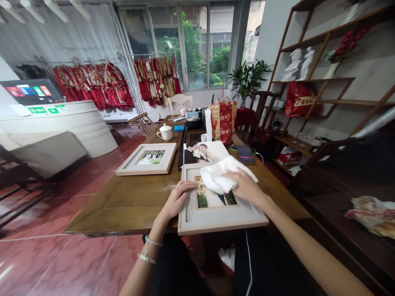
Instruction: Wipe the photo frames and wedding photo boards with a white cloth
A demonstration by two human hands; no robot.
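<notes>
A light grey framed photo (216,218) lies at the near edge of the wooden table (135,201), partly overhanging it. My left hand (179,199) rests on the frame's left border, fingers curled over its edge. My right hand (245,187) presses a crumpled white cloth (220,174) onto the glass over the picture. Just beyond lies an unframed wedding photo print (203,153). A second framed photo (148,158) lies further left on the table.
A phone (246,155) lies right of the print. A white teapot (166,132), a red gift bag (224,121) and tea things stand farther back. Wooden shelves (324,82) and a dark chair are to the right; red garments (92,86) hang by the window.
</notes>
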